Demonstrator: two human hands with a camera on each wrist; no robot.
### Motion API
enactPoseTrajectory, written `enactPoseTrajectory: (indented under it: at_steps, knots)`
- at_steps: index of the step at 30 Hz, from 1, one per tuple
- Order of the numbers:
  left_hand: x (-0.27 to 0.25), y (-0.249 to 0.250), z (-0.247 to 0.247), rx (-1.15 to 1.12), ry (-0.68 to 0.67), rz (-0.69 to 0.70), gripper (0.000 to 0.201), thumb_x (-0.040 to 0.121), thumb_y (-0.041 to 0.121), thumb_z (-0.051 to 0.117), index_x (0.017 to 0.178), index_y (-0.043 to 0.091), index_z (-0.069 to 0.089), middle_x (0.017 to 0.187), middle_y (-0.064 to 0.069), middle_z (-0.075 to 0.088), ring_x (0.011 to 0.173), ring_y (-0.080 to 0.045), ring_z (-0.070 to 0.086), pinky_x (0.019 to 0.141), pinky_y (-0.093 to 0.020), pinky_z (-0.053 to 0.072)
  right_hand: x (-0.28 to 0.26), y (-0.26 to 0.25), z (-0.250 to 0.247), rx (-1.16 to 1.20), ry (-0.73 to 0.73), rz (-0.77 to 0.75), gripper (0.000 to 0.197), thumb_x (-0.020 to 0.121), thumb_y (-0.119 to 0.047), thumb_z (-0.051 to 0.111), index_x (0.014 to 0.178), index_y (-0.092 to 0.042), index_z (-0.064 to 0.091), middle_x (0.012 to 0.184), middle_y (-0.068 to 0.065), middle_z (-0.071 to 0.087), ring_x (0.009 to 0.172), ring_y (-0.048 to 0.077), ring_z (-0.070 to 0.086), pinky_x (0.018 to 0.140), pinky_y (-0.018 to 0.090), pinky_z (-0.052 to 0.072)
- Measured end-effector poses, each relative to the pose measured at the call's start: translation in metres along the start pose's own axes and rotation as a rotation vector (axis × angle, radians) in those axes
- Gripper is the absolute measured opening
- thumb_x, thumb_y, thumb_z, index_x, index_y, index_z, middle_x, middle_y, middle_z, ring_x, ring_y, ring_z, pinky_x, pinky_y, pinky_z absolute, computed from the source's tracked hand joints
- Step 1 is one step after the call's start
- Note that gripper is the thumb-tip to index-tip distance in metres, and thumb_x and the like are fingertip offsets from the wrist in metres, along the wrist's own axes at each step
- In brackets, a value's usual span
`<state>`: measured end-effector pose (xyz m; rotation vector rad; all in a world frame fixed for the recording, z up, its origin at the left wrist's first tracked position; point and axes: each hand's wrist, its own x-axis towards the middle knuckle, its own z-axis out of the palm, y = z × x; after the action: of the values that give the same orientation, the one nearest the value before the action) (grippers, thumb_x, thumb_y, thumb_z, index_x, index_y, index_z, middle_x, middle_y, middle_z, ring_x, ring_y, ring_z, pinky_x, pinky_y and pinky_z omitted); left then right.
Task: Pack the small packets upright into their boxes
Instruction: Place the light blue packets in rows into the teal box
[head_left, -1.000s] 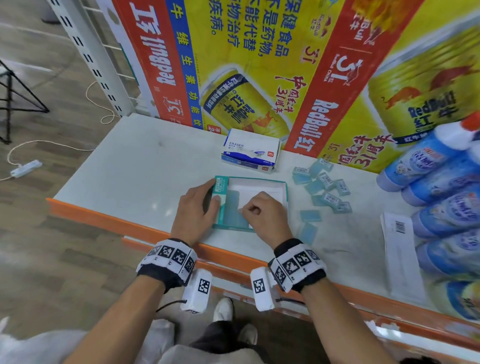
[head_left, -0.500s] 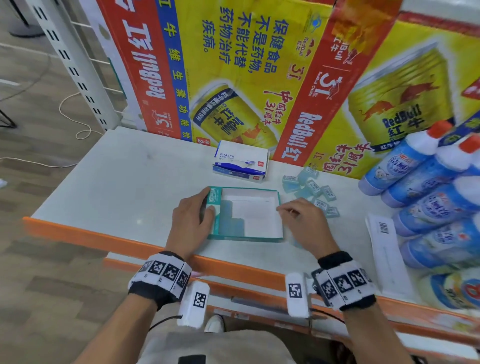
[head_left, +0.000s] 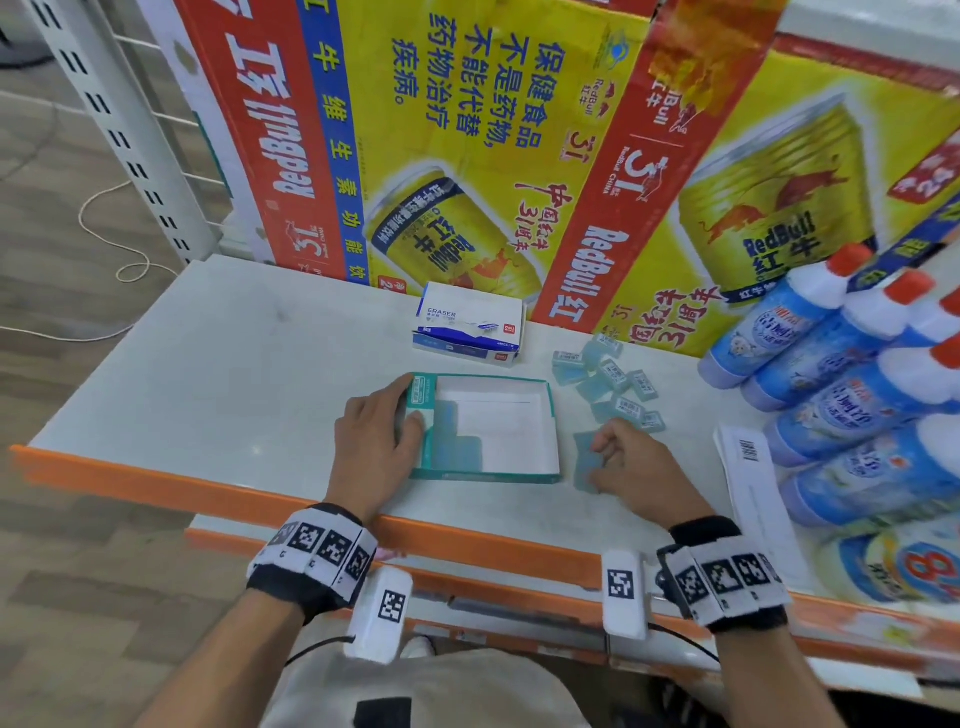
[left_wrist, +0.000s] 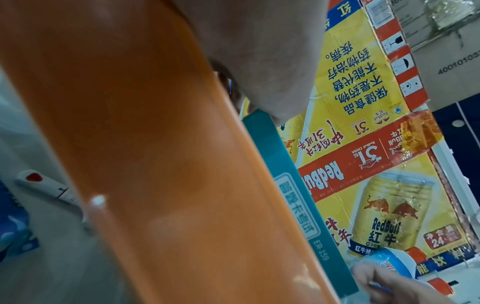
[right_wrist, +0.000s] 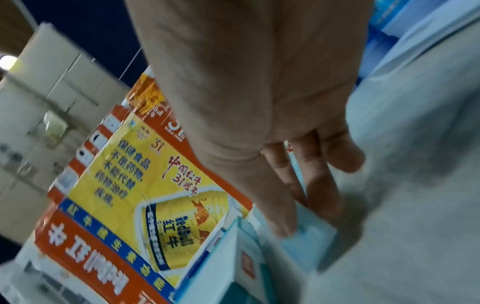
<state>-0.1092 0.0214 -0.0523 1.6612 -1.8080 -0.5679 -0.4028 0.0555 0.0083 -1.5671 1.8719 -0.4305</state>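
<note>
An open teal box (head_left: 550, 415) lies on the white shelf, with several pale blue packets (head_left: 451, 441) in its left part. My left hand (head_left: 402, 415) grips the box's left wall, thumb on the flap; the left wrist view shows the teal box (left_wrist: 298, 195) side under my palm. Just right of the box, my right hand (head_left: 605, 452) curls over a pale blue packet (head_left: 584, 457) lying on the shelf. In the right wrist view, thumb and fingers (right_wrist: 322, 185) pinch that packet (right_wrist: 311, 234). A loose pile of packets (head_left: 615, 382) lies behind the right hand.
A white and blue eraser box (head_left: 467, 327) sits behind the teal box. Blue bottles (head_left: 831, 374) with red caps lie stacked at the right, a barcoded sheet (head_left: 748, 467) beside them. A Red Bull carton (head_left: 467, 156) walls the back. The orange shelf edge (head_left: 208, 488) runs along the front.
My right hand has left the inside of the teal box and moved right onto a packet on the shelf. The left hand has stayed on the box's left wall.
</note>
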Motion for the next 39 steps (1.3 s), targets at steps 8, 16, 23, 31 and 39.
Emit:
enactPoseTrajectory:
  at_steps: [8, 16, 23, 31, 39]
  knots:
    - [0.0, 0.002, 0.0, -0.014, 0.004, -0.018, 0.052, 0.089, 0.04, 0.03, 0.139, 0.028, 0.038, 0.129, 0.001, 0.056, 0.109, -0.017, 0.039, 0.089, -0.032, 0.03, 0.012, -0.042, -0.002, 0.357, 0.088, -0.191, 0.021, 0.085, -0.002, 0.061, 0.09, -0.021, 0.054, 0.088, 0.0, 0.055, 0.076, 0.012, 0.05, 0.067, 0.015, 0.043]
    - [-0.001, 0.001, 0.002, -0.004, 0.002, -0.023, 0.051, 0.091, 0.042, 0.03, 0.14, 0.03, 0.035, 0.132, 0.002, 0.054, 0.112, -0.013, 0.037, 0.09, -0.03, 0.028, 0.04, -0.081, 0.065, 0.343, 0.022, -0.265, 0.016, 0.089, -0.005, 0.056, 0.103, -0.012, 0.059, 0.086, 0.004, 0.054, 0.073, 0.016, 0.052, 0.067, 0.028, 0.048]
    - [-0.001, 0.001, 0.002, -0.003, 0.012, -0.018, 0.051, 0.09, 0.041, 0.032, 0.139, 0.029, 0.037, 0.133, 0.003, 0.054, 0.115, -0.014, 0.038, 0.09, -0.028, 0.026, 0.06, -0.073, 0.092, 0.346, 0.059, -0.182, 0.018, 0.087, -0.012, 0.059, 0.094, -0.029, 0.058, 0.073, -0.014, 0.05, 0.063, 0.0, 0.049, 0.07, 0.019, 0.042]
    - [-0.001, 0.002, 0.002, -0.023, 0.014, -0.024, 0.052, 0.09, 0.044, 0.031, 0.14, 0.03, 0.037, 0.135, 0.004, 0.053, 0.116, -0.012, 0.037, 0.092, -0.026, 0.026, 0.061, -0.069, 0.093, 0.335, 0.046, -0.175, 0.019, 0.086, -0.013, 0.061, 0.094, -0.03, 0.061, 0.078, -0.01, 0.056, 0.069, 0.005, 0.051, 0.07, 0.013, 0.045]
    - [-0.001, 0.0, 0.003, -0.033, 0.01, -0.038, 0.052, 0.09, 0.044, 0.031, 0.14, 0.031, 0.036, 0.136, 0.005, 0.052, 0.117, -0.013, 0.037, 0.092, -0.025, 0.026, 0.06, -0.07, 0.093, 0.245, 0.056, -0.218, 0.016, 0.086, -0.01, 0.061, 0.096, -0.021, 0.065, 0.101, -0.004, 0.051, 0.072, 0.002, 0.05, 0.066, -0.003, 0.037]
